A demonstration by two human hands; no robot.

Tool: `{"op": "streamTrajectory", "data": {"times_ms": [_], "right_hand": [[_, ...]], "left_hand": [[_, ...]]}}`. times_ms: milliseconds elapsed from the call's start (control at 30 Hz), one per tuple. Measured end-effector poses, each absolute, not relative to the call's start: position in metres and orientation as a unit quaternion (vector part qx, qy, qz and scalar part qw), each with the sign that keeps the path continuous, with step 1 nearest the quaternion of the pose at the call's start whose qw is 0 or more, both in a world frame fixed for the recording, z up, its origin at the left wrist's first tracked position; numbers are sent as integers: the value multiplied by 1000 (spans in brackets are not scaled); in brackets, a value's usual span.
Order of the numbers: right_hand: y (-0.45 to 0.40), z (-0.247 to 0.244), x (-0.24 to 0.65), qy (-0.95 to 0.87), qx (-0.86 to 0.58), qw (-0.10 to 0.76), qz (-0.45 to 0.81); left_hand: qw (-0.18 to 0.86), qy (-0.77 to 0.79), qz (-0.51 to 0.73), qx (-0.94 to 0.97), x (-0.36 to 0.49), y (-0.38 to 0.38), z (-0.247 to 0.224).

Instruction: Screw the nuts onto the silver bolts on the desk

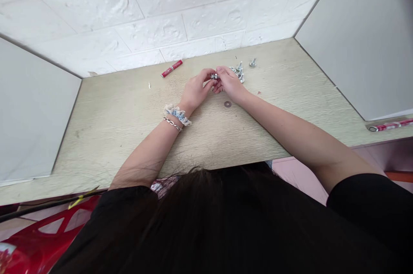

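Between my two hands, just above the wooden surface (193, 136), is a small metal bolt (214, 76) with what looks like a nut on it. My left hand (196, 89) pinches its left end between thumb and fingers. From the other side, my right hand (228, 82) closes its fingers on the right end, hiding part of it. Several silvery bolts (240, 72) with washers stand in a group just beyond my right hand. One more bolt (253, 63) sits apart to their right. A flat grey washer (227, 104) lies on the surface below my right hand.
A red marker-like tube (171, 69) lies near the white brick wall (155, 29), with a small white scrap (149, 85) to its left. Pale panels stand at the left (29, 115) and right (361, 41). Another red tube (392, 125) rests by the right panel's foot.
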State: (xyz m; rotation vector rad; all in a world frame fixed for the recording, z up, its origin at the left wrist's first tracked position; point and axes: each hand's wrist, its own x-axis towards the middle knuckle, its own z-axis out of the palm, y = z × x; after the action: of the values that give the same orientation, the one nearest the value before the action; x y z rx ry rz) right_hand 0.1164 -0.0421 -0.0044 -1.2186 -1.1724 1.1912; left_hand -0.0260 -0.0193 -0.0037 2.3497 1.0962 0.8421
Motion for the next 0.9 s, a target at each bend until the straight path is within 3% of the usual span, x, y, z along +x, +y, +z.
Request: {"op": "streamTrajectory", "data": {"times_ms": [900], "right_hand": [[-47, 4, 116, -495, -512, 492, 501]], "left_hand": [[226, 422, 288, 830, -26, -16, -5]]}}
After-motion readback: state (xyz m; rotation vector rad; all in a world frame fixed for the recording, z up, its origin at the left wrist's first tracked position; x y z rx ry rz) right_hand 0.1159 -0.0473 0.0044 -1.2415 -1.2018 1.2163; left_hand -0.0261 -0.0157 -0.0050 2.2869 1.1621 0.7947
